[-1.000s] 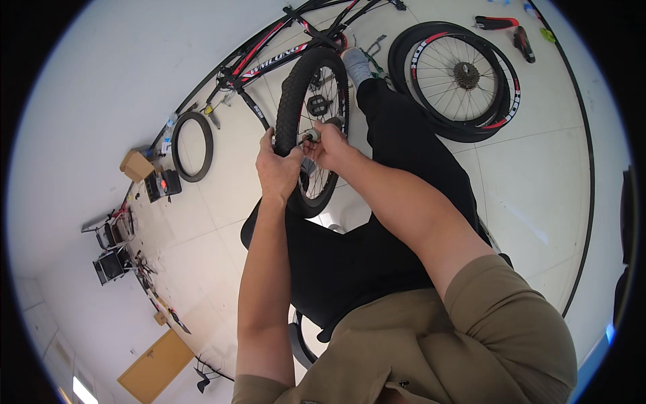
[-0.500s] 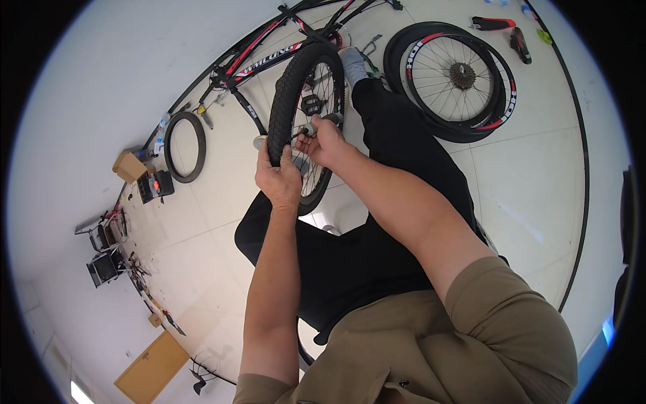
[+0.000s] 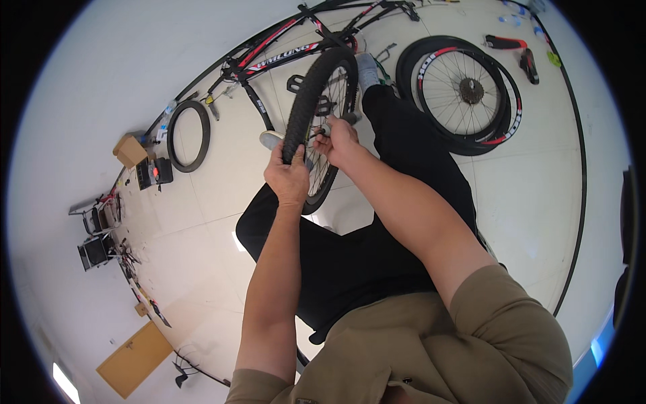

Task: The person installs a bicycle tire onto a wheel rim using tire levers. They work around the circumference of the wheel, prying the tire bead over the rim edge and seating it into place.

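I hold a bicycle wheel (image 3: 306, 101) with a knobbly black tyre upright between my legs. My left hand (image 3: 288, 178) grips the tyre's near edge, thumb on one side and fingers on the other. At the middle of the wheel, my right hand (image 3: 338, 143) has its fingers curled in at the grey hub (image 3: 350, 118); the fingertips are partly hidden among the spokes. Just behind the wheel lies a black and red bicycle frame (image 3: 286, 57) with its fork (image 3: 256, 104). Black pedals (image 3: 295, 83) show beside and through the wheel.
Right of my leg, a wheel with a cassette (image 3: 472, 91) lies on loose tyres. A red and black saddle (image 3: 506, 42) is beyond it. At left are a loose tyre (image 3: 171, 135), an opened cardboard box (image 3: 129, 151) and a black toolbox (image 3: 161, 170). Chairs (image 3: 96, 251) stand along the wall.
The wheel has shifted a little to the right in view with both hands on it, and the surroundings have shifted too. A pedal now shows left of the tyre.
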